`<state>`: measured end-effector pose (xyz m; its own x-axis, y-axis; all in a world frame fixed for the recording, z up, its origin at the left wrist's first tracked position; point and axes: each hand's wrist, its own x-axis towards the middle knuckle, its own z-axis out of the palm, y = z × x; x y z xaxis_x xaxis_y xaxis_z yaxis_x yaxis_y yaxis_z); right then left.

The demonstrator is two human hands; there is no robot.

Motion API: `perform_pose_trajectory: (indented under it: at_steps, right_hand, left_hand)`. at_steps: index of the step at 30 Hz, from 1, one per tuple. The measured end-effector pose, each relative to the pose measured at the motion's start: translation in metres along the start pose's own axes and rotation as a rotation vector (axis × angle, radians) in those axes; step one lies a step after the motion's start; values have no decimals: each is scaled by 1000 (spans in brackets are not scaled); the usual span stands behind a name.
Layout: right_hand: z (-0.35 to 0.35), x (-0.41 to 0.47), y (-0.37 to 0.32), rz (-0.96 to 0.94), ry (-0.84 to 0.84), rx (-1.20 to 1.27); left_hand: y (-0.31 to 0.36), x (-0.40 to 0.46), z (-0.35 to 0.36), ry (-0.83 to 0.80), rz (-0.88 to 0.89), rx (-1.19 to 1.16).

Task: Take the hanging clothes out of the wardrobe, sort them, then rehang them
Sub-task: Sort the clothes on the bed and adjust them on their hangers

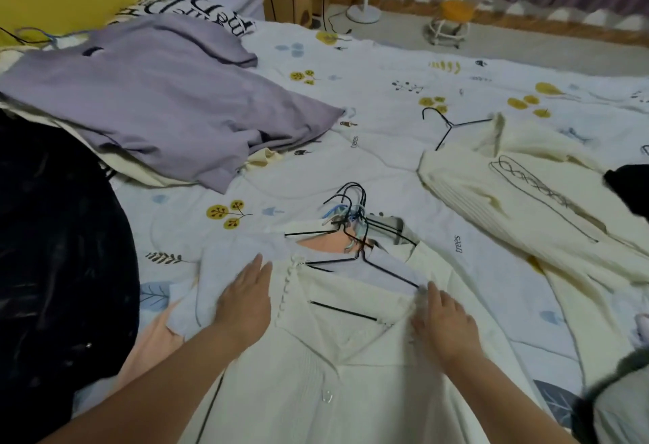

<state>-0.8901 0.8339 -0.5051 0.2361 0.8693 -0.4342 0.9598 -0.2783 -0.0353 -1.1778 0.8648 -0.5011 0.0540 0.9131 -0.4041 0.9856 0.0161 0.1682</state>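
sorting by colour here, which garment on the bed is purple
The purple top lies spread at the far left of the bed, atop a pile. The cardigans under the hands and at right are cream.

Bed [386,67] under scattered clothes [158,92]

head view, looking down, close over bed [386,67]
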Motion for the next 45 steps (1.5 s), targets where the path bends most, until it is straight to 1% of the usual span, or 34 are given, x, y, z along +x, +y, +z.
perform_pose_trajectory:
  at_steps: [2, 4, 7, 9, 10, 12, 13, 14, 15, 18, 21, 27, 31, 34, 39, 42, 45]
  right_hand:
    - [7, 5, -1, 7, 22, -9]
    - [12, 4, -2, 3, 79, -55]
    - [12, -5, -3, 30, 155, 18]
    - [6, -17, -2, 3, 201, 96]
    - [3, -23, 0, -28, 240, 116]
    - [-7, -39, 3, -55, 241, 165]
    - [-16, -49, 2, -61, 243, 208]
    - [-24, -58, 3, -26, 254, 293]
    - [-31, -69, 5, -7, 237, 348]
    - [-48, -98, 9, -54, 284, 471]
    - [-77, -130, 10, -88, 331, 479]
    - [-123, -207, 19, -163, 411, 443]
    - [-142, -260, 30, -202, 484, 511]
    - [-156, -296, 40, -270, 532, 539]
    - [-186, -353, 61, -363, 671, 586]
    - [-206, -385, 76, -432, 772, 622]
    - [-225, -414, 95, -484, 862, 603]
  left_hand:
    - [-3, 17, 8, -17, 23, 49]
    - [-1, 28, 9, 12, 5, 63]
    - [4, 33, 6, 133, -6, 82]
    - [6, 26, 2, 177, 39, 78]
    - [5, 19, -1, 228, 70, 33]
    - [2, 5, -11, 340, 120, -67]
    - [-1, -3, -16, 387, 147, -76]
    - [-3, -12, -23, 405, 172, -52]
    - [-4, -23, -30, 404, 190, -31]
    - [-5, -55, -56, 407, 195, -62]
    - [-6, -90, -83, 441, 152, -90]
    - [2, -185, -137, 536, 145, -306]
    - [14, -251, -166, 612, 148, -320]
    - [24, -300, -184, 621, 109, -337]
    - [38, -373, -209, 645, 113, -381]
    - [48, -408, -225, 631, 144, -401]
    - [64, -438, -240, 601, 206, -398]
